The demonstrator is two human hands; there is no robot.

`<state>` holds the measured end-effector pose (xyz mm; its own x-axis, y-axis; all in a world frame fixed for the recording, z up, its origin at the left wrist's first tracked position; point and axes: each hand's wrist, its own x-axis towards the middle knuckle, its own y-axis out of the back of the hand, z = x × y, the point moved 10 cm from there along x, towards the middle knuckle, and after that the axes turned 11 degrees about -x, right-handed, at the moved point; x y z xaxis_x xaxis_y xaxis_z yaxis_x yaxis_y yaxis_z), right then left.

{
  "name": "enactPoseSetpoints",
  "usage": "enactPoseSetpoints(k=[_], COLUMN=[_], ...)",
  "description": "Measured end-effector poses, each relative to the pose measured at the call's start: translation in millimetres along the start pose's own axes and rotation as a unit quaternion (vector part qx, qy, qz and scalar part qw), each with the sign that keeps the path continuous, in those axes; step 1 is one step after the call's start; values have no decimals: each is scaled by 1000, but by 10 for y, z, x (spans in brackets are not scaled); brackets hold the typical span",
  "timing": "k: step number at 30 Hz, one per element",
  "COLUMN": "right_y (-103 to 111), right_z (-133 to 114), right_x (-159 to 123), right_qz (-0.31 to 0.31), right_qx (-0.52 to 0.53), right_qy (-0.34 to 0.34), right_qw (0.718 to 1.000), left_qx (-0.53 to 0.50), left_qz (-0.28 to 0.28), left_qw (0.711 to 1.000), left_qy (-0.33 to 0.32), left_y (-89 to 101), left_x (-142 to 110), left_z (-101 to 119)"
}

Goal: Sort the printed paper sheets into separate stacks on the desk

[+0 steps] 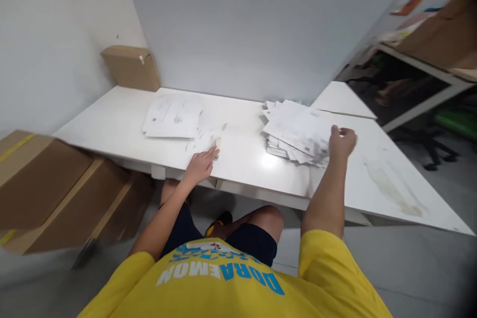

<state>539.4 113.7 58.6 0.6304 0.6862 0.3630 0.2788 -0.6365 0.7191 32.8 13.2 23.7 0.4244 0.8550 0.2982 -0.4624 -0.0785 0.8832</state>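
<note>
Papers (292, 126), likely light, bendy and best held by the edges, lie piled right of centre on a desk (242, 154); hands apart, left hand (201, 165) touching a pale block (218, 144) mid-frame, right hand (343, 143) beside the pile, grips unclear.

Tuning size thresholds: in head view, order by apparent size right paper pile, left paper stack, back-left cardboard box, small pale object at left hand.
1. Right paper pile
2. Left paper stack and back-left cardboard box: too alike to rank
3. Small pale object, partly under left hand
</note>
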Motion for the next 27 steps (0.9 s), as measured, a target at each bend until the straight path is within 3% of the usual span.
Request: enactPoseSetpoints(k=[2, 6, 9, 14, 19, 21, 24, 27], right_y=[-85, -650, -846, -786, -574, -472, -329, -285], right_z=[-73, -358, -386, -234, -122, -186, -332, -467], right_x=[-189, -693, -877, -816, -792, -843, -988, -1208], right_qz=[17, -118, -162, -164, -102, -66, -15, -5], right_qx=[-41, -129, -145, -96, -60, -46, -38, -37], right_qy=[40, 162, 186, 197, 177, 185, 201, 223], right_qw=[998, 971, 958, 962, 977, 979, 979, 974], left_qx=[-9, -21, -27, -29, -73, -104, -83, -12], left_qz=[-6, -21, -33, -33, -18, 23, 102, 114], left_qw=[1000, 1000, 999, 999, 997, 994, 988, 988], left_qy=[4, 5, 5, 2, -4, 20, 79, 105], left_y=[-35, -91, -107, -117, -110, 47, 434, 719], left_x=[-18, -32, -32, -53, -72, -46, 1, 69], left_z=[9, 9, 7, 17, -2, -194, -723, -1221])
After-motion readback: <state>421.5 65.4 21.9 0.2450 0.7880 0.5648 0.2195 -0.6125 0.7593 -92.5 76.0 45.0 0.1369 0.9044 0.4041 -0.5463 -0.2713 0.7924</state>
